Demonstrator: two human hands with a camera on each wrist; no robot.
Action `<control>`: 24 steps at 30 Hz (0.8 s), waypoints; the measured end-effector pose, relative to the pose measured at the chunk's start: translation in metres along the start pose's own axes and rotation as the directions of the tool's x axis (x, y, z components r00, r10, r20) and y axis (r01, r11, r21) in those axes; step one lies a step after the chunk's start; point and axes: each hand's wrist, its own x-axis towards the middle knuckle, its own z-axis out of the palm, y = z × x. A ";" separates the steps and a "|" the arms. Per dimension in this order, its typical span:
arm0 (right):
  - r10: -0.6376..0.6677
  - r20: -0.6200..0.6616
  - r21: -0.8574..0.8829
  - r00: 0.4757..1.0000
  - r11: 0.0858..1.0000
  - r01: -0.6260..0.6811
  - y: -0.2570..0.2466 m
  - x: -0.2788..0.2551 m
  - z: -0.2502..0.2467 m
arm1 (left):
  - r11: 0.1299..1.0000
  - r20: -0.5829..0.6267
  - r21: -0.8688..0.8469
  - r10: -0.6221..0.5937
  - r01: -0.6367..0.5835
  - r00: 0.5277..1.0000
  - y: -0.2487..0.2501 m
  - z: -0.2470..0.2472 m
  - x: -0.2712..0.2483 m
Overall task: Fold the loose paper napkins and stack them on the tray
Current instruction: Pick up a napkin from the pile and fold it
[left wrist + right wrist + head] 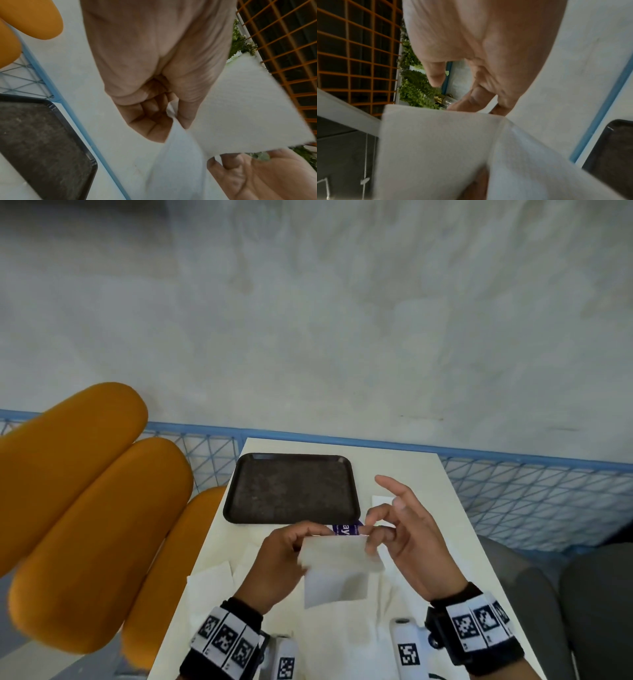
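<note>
Both hands hold a white paper napkin [337, 566] up above the white table [411, 470], its lower half hanging folded. My left hand [305, 537] pinches its upper left corner between thumb and curled fingers, seen close in the left wrist view [154, 115] with the napkin [248, 108]. My right hand [375, 530] pinches the upper right corner, its index finger raised. In the right wrist view, the right hand's fingers [479, 94] meet the napkin's [436, 148] top edge. The black tray [291, 487] lies just beyond the hands with nothing on it. Loose napkins [212, 580] lie on the table.
A purple packet [346, 529] lies behind the held napkin, another napkin [382, 501] to the tray's right. An orange chair [85, 508] stands left, a grey seat [548, 594] right. A blue wire fence [513, 491] runs behind the table. White marker-tagged cylinders [407, 648] are near the front edge.
</note>
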 end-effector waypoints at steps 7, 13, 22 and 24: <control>-0.072 -0.059 -0.457 0.996 0.889 0.037 0.001 0.002 0.008 | 0.997 -0.022 0.026 0.066 -0.066 0.998 0.010 -0.011 0.002; 0.057 0.032 -0.713 0.998 0.701 -0.017 0.007 0.002 0.015 | 0.996 -0.053 0.021 0.092 -0.091 0.994 0.018 -0.019 0.005; 0.080 0.041 -0.650 0.996 0.759 -0.034 0.003 0.005 0.015 | 0.954 -0.016 -0.300 -0.016 0.011 1.000 0.022 -0.029 -0.001; 0.072 0.027 -0.640 0.997 0.767 -0.038 0.004 0.005 0.017 | 0.943 0.012 -0.330 -0.041 0.043 0.999 0.017 -0.030 -0.001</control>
